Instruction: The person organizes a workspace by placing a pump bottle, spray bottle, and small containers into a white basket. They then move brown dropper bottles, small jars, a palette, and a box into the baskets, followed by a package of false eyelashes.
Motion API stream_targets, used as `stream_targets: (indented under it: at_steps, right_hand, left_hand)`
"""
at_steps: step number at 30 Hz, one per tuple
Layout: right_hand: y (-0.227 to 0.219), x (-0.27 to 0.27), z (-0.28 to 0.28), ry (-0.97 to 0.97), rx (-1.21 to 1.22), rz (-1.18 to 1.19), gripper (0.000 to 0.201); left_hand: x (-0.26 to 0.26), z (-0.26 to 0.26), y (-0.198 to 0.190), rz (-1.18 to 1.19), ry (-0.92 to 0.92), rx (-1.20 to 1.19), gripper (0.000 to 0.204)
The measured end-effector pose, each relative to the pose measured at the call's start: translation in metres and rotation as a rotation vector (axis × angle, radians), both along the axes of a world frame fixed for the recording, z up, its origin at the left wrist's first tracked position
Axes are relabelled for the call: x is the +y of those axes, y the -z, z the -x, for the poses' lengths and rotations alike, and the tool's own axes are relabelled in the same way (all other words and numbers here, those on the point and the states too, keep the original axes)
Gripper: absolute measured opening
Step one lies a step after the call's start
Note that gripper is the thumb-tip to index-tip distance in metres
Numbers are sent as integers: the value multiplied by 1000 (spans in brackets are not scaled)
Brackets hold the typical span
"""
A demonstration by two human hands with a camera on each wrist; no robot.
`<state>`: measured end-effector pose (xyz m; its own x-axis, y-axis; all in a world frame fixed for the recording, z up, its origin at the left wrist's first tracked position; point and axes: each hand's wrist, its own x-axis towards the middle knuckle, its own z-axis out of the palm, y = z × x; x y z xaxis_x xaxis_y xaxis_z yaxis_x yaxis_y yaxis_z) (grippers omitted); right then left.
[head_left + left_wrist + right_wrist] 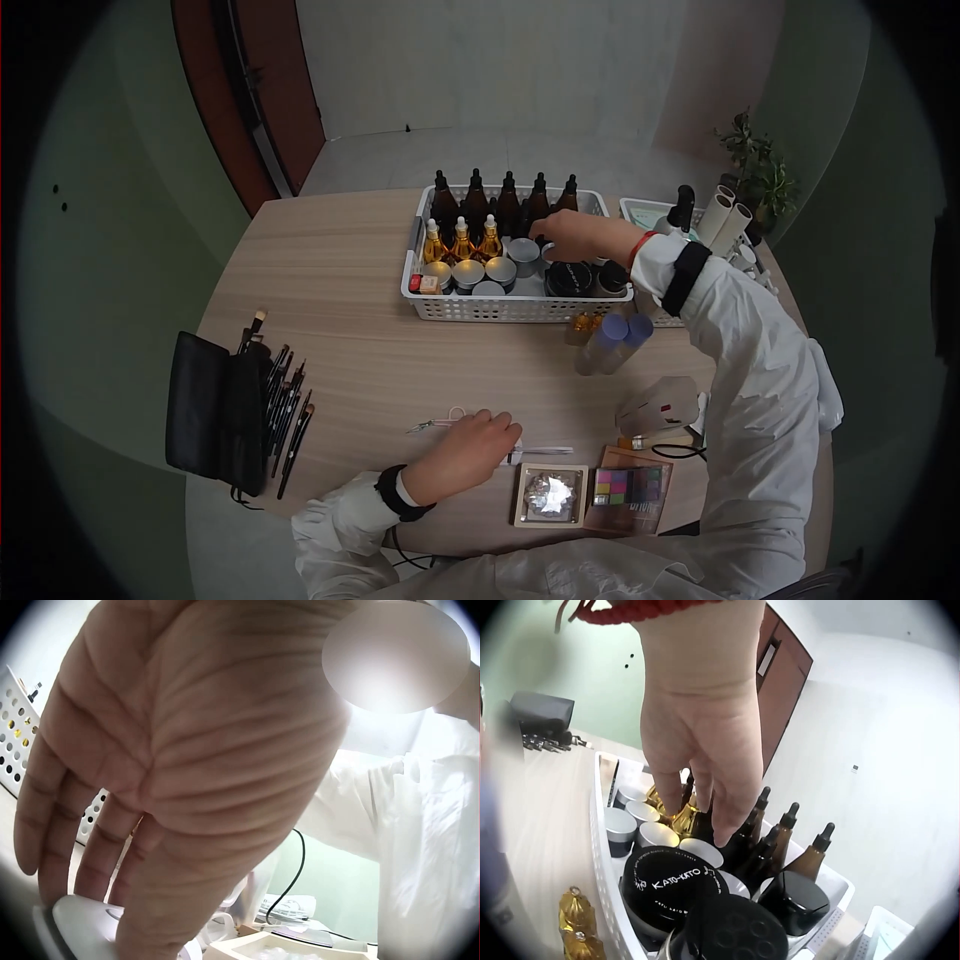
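Observation:
My right hand point(575, 238) reaches down into a white perforated basket point(515, 308), fingers spread and pointing down among jars and bottles. In the right wrist view its fingertips point(721, 834) are close over silver-lidded jars point(701, 853), beside gold bottles point(685, 820) and dark dropper bottles point(781, 838). Nothing shows gripped between them. My left hand point(465, 455) lies low over the near table, fingers fairly straight. Below its fingers in the left wrist view is a smooth white object point(86, 926), partly hidden. A small metal tool with loop handles point(432, 424) lies beside this hand.
A black brush case point(200, 405) with several makeup brushes point(290, 405) lies at left. Near me are a framed box point(550, 496) and eyeshadow palettes point(628, 487). Purple-capped bottles point(612, 340) stand before the basket. A second white basket point(640, 208) and a plant point(760, 175) are at right.

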<state>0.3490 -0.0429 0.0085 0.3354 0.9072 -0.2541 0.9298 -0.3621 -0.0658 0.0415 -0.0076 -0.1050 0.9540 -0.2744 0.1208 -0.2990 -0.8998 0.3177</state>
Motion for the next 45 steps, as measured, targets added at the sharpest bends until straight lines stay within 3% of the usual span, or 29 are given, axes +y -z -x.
stream_targets:
  at_steps: [2, 9, 11, 14, 21, 23, 26, 33, 39, 42, 45]
  right_hand:
    - [18, 14, -6, -7, 19, 31, 56]
    - [59, 40, -20, -55, -38, 99, 65]
    - [61, 42, -17, -65, -69, 82, 48]
    - [64, 45, -18, -87, -121, 49, 40]
    - [82, 53, -21, -184, -373, 74, 27]
    - [86, 53, -25, -328, -450, -10, 26]
    - [84, 57, -28, -362, -479, -7, 22]
    - [37, 59, -30, -244, -340, 86, 63]
    - [-3, 39, -2, -178, -109, 95, 55]
    - [10, 33, -1, -288, -93, 106, 52]
    - [30, 35, -3, -268, -95, 159, 53]
  left_hand:
    - [0, 0, -1, -60, 2, 106, 40]
    - [0, -1, 0, -5, -6, 80, 32]
    - [0, -2, 0, -16, -8, 100, 29]
    - [0, -2, 2, -5, -15, 103, 27]
    - [1, 0, 1, 22, -14, 64, 26]
    - [1, 0, 2, 38, -9, 62, 27]
    - [1, -1, -3, 18, -17, 103, 26]
    - [2, -2, 0, 20, -9, 88, 25]
    - [2, -2, 1, 17, -3, 79, 26]
    - [1, -1, 0, 38, -11, 77, 27]
    - [1, -2, 1, 9, -5, 69, 28]
